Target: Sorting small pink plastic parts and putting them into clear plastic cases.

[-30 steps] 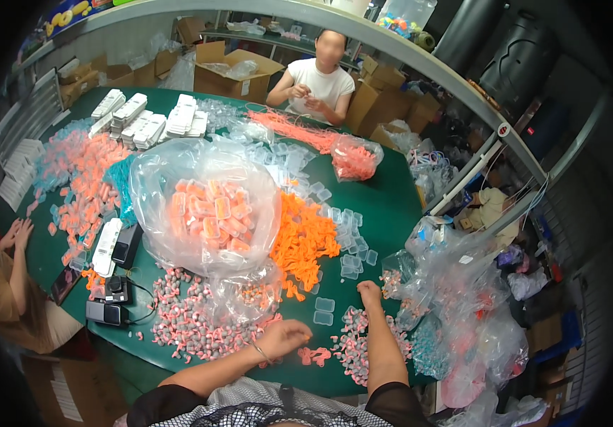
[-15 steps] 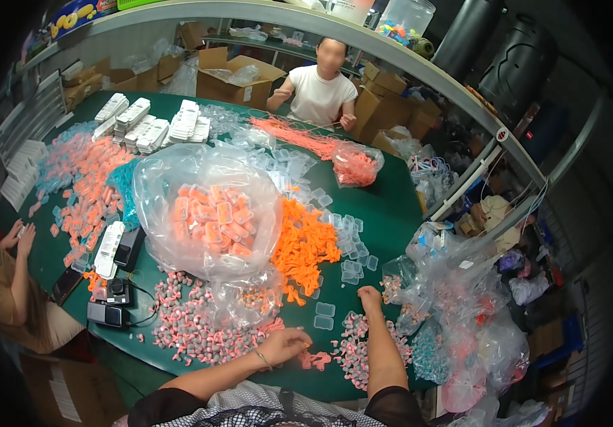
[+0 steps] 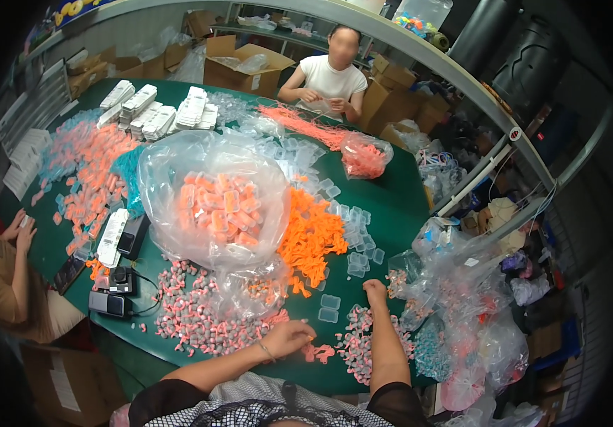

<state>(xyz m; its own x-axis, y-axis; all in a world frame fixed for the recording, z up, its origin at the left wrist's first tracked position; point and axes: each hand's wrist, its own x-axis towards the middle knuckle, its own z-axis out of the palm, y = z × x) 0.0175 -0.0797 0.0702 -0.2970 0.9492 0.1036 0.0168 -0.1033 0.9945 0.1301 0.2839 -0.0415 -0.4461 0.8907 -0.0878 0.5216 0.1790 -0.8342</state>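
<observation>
My left hand (image 3: 286, 339) is closed above the near edge of the table, its fingers pinched at a small orange bit too small to name. Just beside it lie a few pink soft pieces (image 3: 318, 353). My right hand (image 3: 375, 292) is curled closed farther out, below the scattered clear plastic cases (image 3: 357, 265); whatever its fingers hold is hidden. Under my right forearm spreads a pile of small pink-and-grey pieces (image 3: 357, 349), and a larger pile of the like (image 3: 196, 313) lies left of my left hand. Two clear cases (image 3: 329, 307) rest between my hands.
A big clear bag (image 3: 157, 167) of orange cases stands mid-table beside an orange heap (image 3: 311, 235). Filled plastic bags (image 3: 463, 306) crowd the right edge. Black devices (image 3: 111, 304) and white card stacks (image 3: 157, 121) are leftward. One co-worker (image 3: 333, 75) sits opposite, another (image 3: 7, 277) at left.
The whole view has shifted slightly. My two hands keep nearly the same places and poses. Across the table, the co-worker's hands have come closer together.
</observation>
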